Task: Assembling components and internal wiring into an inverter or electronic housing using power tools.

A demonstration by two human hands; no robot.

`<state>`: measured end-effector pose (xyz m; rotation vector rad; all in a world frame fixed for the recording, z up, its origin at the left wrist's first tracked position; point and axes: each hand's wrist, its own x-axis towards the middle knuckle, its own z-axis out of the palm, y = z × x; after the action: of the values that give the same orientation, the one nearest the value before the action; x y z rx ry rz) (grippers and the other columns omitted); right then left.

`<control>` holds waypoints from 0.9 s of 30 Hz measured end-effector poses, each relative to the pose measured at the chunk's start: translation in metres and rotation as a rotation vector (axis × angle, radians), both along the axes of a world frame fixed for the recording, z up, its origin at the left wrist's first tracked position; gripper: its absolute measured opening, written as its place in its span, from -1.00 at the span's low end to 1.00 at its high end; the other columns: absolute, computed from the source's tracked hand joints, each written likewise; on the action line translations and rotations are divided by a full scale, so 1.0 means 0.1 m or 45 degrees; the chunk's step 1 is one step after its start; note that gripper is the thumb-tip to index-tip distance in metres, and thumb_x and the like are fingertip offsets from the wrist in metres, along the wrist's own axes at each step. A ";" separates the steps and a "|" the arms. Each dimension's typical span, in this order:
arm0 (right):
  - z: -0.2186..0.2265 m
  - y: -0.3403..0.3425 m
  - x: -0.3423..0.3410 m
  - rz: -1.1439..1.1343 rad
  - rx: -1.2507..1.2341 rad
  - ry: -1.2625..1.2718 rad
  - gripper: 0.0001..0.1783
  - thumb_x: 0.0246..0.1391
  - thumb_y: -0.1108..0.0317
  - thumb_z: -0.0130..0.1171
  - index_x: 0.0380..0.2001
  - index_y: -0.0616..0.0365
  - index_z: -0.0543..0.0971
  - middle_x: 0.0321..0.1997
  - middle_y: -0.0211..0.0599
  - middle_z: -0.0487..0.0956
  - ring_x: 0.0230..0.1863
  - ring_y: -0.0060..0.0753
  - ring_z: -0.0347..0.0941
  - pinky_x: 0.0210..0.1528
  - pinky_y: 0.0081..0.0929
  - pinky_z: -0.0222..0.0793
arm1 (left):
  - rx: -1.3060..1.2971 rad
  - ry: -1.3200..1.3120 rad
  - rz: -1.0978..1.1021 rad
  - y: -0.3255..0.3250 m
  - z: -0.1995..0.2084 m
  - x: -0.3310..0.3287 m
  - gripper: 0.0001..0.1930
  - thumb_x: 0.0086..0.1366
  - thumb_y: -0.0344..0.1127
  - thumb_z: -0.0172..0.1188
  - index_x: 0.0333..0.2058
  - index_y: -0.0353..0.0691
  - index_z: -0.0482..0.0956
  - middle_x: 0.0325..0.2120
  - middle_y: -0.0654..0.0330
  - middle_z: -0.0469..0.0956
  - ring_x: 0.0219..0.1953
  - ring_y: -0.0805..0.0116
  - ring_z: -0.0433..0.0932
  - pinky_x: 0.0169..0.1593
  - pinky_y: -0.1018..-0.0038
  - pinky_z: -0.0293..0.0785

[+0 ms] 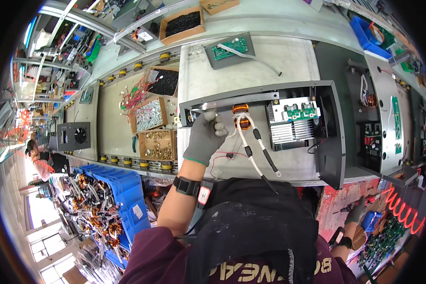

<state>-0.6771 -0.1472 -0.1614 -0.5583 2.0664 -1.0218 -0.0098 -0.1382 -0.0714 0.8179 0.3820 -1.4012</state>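
My left hand (206,137), in a grey glove, is at the left end of a dark grey metal housing (328,137). Its fingers are curled together; whatever they pinch is too small to make out. Just right of it, a copper-wound coil (241,124) sits in the housing, with thick white leads (249,150) ending in black sleeves and a ring lug. A finned heatsink (291,135) carries a small green board (301,112). My right hand (356,211), also gloved, reaches low at the right beside a thin red-and-black tool (349,206); its fingers are too unclear to read.
Cardboard boxes of silver screws (149,115), brass fittings (157,145) and black parts (183,22) stand left and behind. A green board (230,48) lies beyond the housing. A blue crate of coils (128,196) is lower left. A red coiled hose (402,213) hangs at right.
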 end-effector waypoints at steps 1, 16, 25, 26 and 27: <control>0.22 -0.01 0.09 -0.020 -0.005 0.017 -0.52 0.03 0.07 0.19 -0.11 0.19 0.40 -0.36 -0.22 0.52 -0.44 -0.41 0.45 -0.48 -0.51 0.39 | -0.177 0.072 0.002 -0.05 -0.05 0.01 -0.87 0.15 -0.44 0.04 -0.29 -0.20 0.43 -0.54 0.23 0.39 -0.57 0.45 0.27 -0.54 0.60 0.23; 2.50 -0.72 2.85 0.653 -1.186 -0.334 -0.34 0.06 0.09 0.11 0.16 0.19 0.23 0.02 -0.25 0.39 -0.17 -0.43 0.38 -0.14 -0.43 0.35 | -0.580 -0.375 -0.133 0.01 -0.44 -0.03 -0.85 0.20 -0.58 -0.08 -0.29 -0.27 0.43 -0.56 0.23 0.37 -0.50 0.41 0.35 -0.40 0.49 0.27; 2.42 -1.08 3.83 1.394 -1.343 -0.966 -0.39 -0.12 0.13 0.28 -0.02 0.13 0.33 0.18 -0.12 0.31 0.08 -0.13 0.31 0.00 -0.24 0.37 | -0.208 -0.476 -0.454 0.37 -0.45 -0.08 -0.80 0.25 -0.32 0.08 -0.20 -0.28 0.43 -0.56 0.27 0.41 -0.53 0.57 0.37 -0.47 0.65 0.27; 2.37 -1.00 3.91 1.115 -1.290 -0.862 -0.41 -0.13 0.14 0.29 -0.05 0.12 0.34 0.22 -0.09 0.28 0.16 -0.07 0.29 0.05 -0.19 0.37 | -0.080 -0.478 -0.624 0.43 -0.20 -0.10 -0.80 0.25 -0.31 0.07 -0.20 -0.29 0.43 -0.55 0.26 0.41 -0.53 0.55 0.36 -0.46 0.63 0.27; 2.39 -0.97 4.00 1.114 -1.283 -0.862 -0.41 -0.13 0.14 0.29 -0.05 0.12 0.34 0.22 -0.09 0.28 0.16 -0.07 0.29 0.05 -0.19 0.37 | 0.048 -0.471 -0.794 0.44 0.04 -0.12 -0.79 0.26 -0.31 0.06 -0.20 -0.29 0.43 -0.55 0.25 0.41 -0.52 0.53 0.34 -0.46 0.61 0.27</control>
<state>-0.2770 -0.2446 0.0775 -1.2379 0.4819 -1.3552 -0.0223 -0.0945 -0.0674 1.2698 -0.1534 -1.7652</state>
